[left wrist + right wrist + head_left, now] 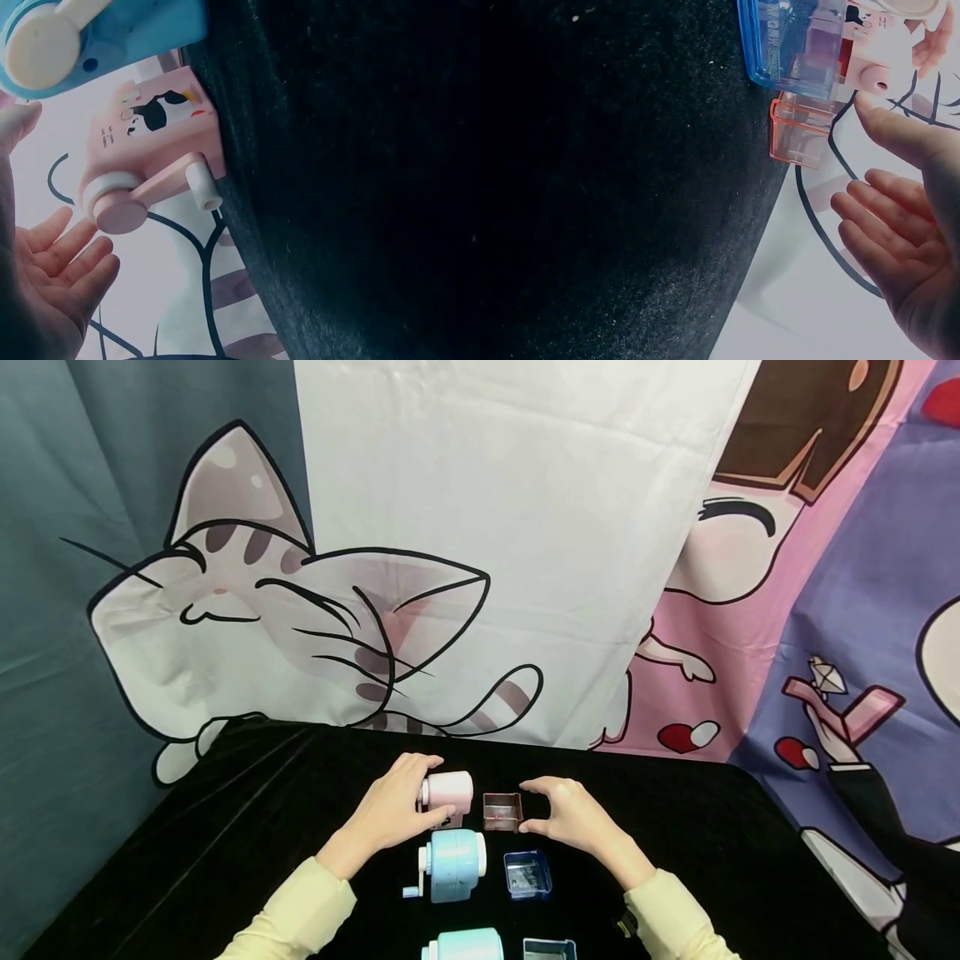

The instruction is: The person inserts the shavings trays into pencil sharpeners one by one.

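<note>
A pink crank pencil sharpener [452, 792] stands at the far end of a row, a penguin picture on its side in the left wrist view. Close beside it is my left hand [401, 802], thumb and fingers spread apart; in the left wrist view a gap shows between the fingers [79, 255] and the sharpener's body. To the sharpener's right sits a clear reddish shavings drawer [501, 812]. Next to that drawer my right hand [570, 812] hovers with thumb and fingers parted, and the right wrist view shows nothing between them.
Nearer me stand a blue crank sharpener [453, 864] and a clear blue drawer [527, 875]. A mint sharpener [465, 945] and a teal drawer [550, 950] are cut off at the bottom edge. Black cloth [187, 860] covers the table, with a printed curtain [487, 460] behind.
</note>
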`<action>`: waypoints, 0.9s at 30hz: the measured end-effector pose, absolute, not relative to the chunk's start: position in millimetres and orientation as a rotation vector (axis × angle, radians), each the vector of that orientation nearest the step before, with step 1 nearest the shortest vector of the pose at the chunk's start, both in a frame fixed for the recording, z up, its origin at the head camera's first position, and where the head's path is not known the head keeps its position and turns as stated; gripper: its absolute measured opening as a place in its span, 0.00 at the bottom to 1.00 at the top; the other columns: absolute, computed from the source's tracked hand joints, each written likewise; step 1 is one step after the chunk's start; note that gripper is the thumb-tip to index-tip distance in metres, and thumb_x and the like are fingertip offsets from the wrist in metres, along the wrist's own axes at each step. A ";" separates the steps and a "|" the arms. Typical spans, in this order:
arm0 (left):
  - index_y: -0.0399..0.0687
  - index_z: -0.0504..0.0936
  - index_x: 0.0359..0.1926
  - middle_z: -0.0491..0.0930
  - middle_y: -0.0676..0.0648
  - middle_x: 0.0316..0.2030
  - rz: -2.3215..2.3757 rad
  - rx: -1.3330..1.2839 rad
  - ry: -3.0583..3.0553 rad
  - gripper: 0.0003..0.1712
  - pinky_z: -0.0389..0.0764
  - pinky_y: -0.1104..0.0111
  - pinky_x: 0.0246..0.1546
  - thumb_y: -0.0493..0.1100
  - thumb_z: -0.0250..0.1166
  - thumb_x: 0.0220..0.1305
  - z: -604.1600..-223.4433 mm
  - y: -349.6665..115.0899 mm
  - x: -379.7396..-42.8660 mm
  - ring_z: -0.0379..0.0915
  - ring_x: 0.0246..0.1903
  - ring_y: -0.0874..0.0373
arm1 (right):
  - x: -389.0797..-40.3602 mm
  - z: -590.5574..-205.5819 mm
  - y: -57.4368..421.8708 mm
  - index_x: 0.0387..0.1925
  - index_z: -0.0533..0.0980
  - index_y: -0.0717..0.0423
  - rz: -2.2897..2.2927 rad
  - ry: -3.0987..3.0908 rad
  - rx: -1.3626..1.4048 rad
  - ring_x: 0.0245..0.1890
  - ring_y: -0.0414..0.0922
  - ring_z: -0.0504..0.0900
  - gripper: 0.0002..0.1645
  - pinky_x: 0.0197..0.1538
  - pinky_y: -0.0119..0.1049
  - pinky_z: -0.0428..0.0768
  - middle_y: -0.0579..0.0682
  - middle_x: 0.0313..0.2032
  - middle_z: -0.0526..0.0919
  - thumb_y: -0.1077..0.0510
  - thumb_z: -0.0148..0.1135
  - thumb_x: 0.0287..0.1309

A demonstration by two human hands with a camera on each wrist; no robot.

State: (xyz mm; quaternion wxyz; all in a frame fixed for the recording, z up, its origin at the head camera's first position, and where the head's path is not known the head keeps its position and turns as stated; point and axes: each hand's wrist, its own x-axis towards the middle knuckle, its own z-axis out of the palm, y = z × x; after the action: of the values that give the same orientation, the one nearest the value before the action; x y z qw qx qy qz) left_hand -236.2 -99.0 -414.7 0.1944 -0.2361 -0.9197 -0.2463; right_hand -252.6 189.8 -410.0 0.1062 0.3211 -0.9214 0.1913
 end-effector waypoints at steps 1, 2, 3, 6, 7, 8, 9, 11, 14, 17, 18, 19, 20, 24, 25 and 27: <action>0.49 0.68 0.57 0.70 0.49 0.52 -0.690 -0.665 -2.580 0.39 0.76 0.64 0.35 0.64 0.63 0.48 -415.2 -98.4 -236.2 0.65 0.43 0.62 | -252.9 -410.1 189.3 0.46 0.76 0.57 0.563 -2.717 0.948 0.45 0.42 0.76 0.32 0.47 0.40 0.77 0.50 0.44 0.82 0.48 0.73 0.36; 0.49 0.68 0.57 0.70 0.49 0.52 -0.690 -0.668 -2.584 0.39 0.76 0.64 0.35 0.64 0.63 0.48 -415.3 -97.9 -235.9 0.65 0.43 0.62 | -253.4 -410.3 188.6 0.46 0.76 0.57 0.566 -2.720 0.952 0.45 0.42 0.77 0.32 0.47 0.40 0.77 0.51 0.44 0.82 0.48 0.73 0.36; 0.49 0.68 0.57 0.70 0.49 0.51 -0.686 -0.671 -2.587 0.39 0.76 0.64 0.35 0.64 0.64 0.48 -415.8 -97.3 -236.0 0.65 0.43 0.62 | -253.6 -410.3 187.8 0.46 0.76 0.57 0.567 -2.724 0.954 0.45 0.42 0.77 0.32 0.47 0.40 0.77 0.51 0.44 0.82 0.48 0.73 0.36; 0.49 0.68 0.57 0.70 0.48 0.52 -0.680 -0.671 -2.603 0.39 0.77 0.63 0.36 0.64 0.64 0.48 -415.9 -96.4 -236.0 0.65 0.43 0.61 | -254.9 -411.2 185.5 0.46 0.76 0.58 0.562 -2.744 0.957 0.44 0.41 0.77 0.34 0.46 0.40 0.77 0.51 0.44 0.82 0.46 0.73 0.36; 0.49 0.68 0.57 0.70 0.49 0.52 -0.680 -0.669 -2.607 0.39 0.76 0.63 0.36 0.64 0.64 0.48 -415.7 -96.3 -236.2 0.65 0.43 0.61 | -255.4 -411.7 184.8 0.47 0.76 0.58 0.554 -2.752 0.960 0.44 0.42 0.77 0.34 0.46 0.40 0.77 0.51 0.44 0.82 0.46 0.73 0.36; 0.49 0.68 0.57 0.71 0.49 0.51 -0.680 -0.667 -2.610 0.39 0.76 0.63 0.36 0.64 0.64 0.48 -415.7 -96.1 -236.5 0.65 0.43 0.61 | -255.9 -412.2 184.2 0.47 0.76 0.58 0.548 -2.764 0.961 0.44 0.42 0.77 0.35 0.47 0.40 0.77 0.51 0.44 0.81 0.45 0.73 0.36; 0.49 0.69 0.56 0.71 0.49 0.51 -0.682 -0.667 -2.613 0.38 0.76 0.63 0.35 0.64 0.64 0.48 -415.5 -95.9 -236.5 0.65 0.42 0.61 | -256.2 -412.6 183.6 0.47 0.76 0.58 0.542 -2.777 0.958 0.44 0.41 0.77 0.35 0.47 0.40 0.77 0.51 0.44 0.81 0.45 0.73 0.36; 0.49 0.69 0.56 0.71 0.50 0.50 -0.682 -0.666 -2.631 0.39 0.76 0.64 0.35 0.65 0.64 0.48 -415.7 -95.6 -237.0 0.65 0.42 0.62 | -256.2 -413.4 182.7 0.48 0.75 0.58 0.541 -2.800 0.953 0.44 0.42 0.77 0.36 0.47 0.40 0.77 0.52 0.44 0.81 0.44 0.73 0.37; 0.50 0.69 0.56 0.72 0.51 0.48 -0.685 -0.669 -2.658 0.39 0.76 0.65 0.34 0.66 0.63 0.48 -416.4 -94.5 -237.1 0.65 0.41 0.63 | -255.4 -413.8 181.9 0.48 0.75 0.58 0.548 -2.823 0.943 0.44 0.42 0.77 0.36 0.47 0.41 0.77 0.53 0.44 0.82 0.44 0.72 0.37; 0.50 0.69 0.56 0.72 0.52 0.47 -0.692 -0.668 -2.671 0.39 0.76 0.66 0.34 0.66 0.63 0.48 -417.9 -93.9 -238.2 0.65 0.40 0.63 | -255.7 -414.5 181.3 0.48 0.75 0.58 0.547 -2.831 0.940 0.43 0.42 0.77 0.36 0.46 0.41 0.77 0.53 0.43 0.82 0.44 0.73 0.36; 0.50 0.69 0.56 0.72 0.52 0.47 -0.696 -0.665 -2.672 0.39 0.75 0.66 0.33 0.66 0.64 0.48 -418.4 -93.8 -238.6 0.65 0.40 0.63 | -256.0 -414.8 181.1 0.48 0.75 0.59 0.545 -2.829 0.943 0.43 0.42 0.77 0.36 0.46 0.41 0.77 0.54 0.43 0.82 0.44 0.73 0.36; 0.50 0.69 0.56 0.72 0.52 0.47 -0.698 -0.663 -2.675 0.39 0.75 0.66 0.33 0.66 0.63 0.48 -419.1 -93.7 -239.3 0.65 0.40 0.63 | -256.5 -415.2 180.9 0.48 0.75 0.59 0.543 -2.829 0.943 0.43 0.42 0.77 0.36 0.46 0.41 0.77 0.54 0.43 0.82 0.44 0.73 0.36; 0.50 0.70 0.56 0.72 0.52 0.46 -0.704 -0.660 -2.677 0.39 0.75 0.66 0.33 0.66 0.63 0.48 -420.1 -93.5 -240.1 0.65 0.40 0.63 | -257.0 -415.7 180.5 0.48 0.75 0.59 0.542 -2.833 0.941 0.43 0.42 0.77 0.36 0.46 0.41 0.77 0.54 0.43 0.82 0.44 0.73 0.36; 0.50 0.70 0.55 0.72 0.53 0.45 -0.721 -0.663 -2.692 0.38 0.75 0.66 0.34 0.65 0.64 0.48 -424.0 -92.3 -243.0 0.64 0.40 0.63 | -258.0 -417.7 180.2 0.47 0.75 0.59 0.536 -2.840 0.942 0.43 0.42 0.77 0.36 0.45 0.42 0.77 0.54 0.42 0.82 0.45 0.73 0.36; 0.50 0.70 0.55 0.72 0.54 0.45 -0.724 -0.665 -2.694 0.38 0.75 0.66 0.34 0.65 0.64 0.47 -425.0 -91.9 -243.7 0.64 0.40 0.63 | -258.0 -418.0 180.1 0.47 0.76 0.59 0.537 -2.841 0.939 0.43 0.42 0.77 0.36 0.45 0.42 0.77 0.54 0.42 0.82 0.45 0.73 0.36; 0.50 0.70 0.55 0.72 0.54 0.44 -0.726 -0.672 -2.695 0.38 0.75 0.66 0.35 0.65 0.64 0.47 -426.3 -91.4 -244.7 0.64 0.40 0.63 | -258.5 -418.5 180.0 0.47 0.76 0.59 0.541 -2.834 0.944 0.42 0.43 0.78 0.36 0.45 0.42 0.78 0.54 0.42 0.82 0.45 0.73 0.35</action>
State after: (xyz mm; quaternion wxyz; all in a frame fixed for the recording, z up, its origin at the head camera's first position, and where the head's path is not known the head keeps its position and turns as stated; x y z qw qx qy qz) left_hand -244.7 -91.4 -426.3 0.1351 -0.2320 -0.9301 -0.2505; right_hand -258.5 180.0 -418.5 0.0531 0.3104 -0.9322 0.1781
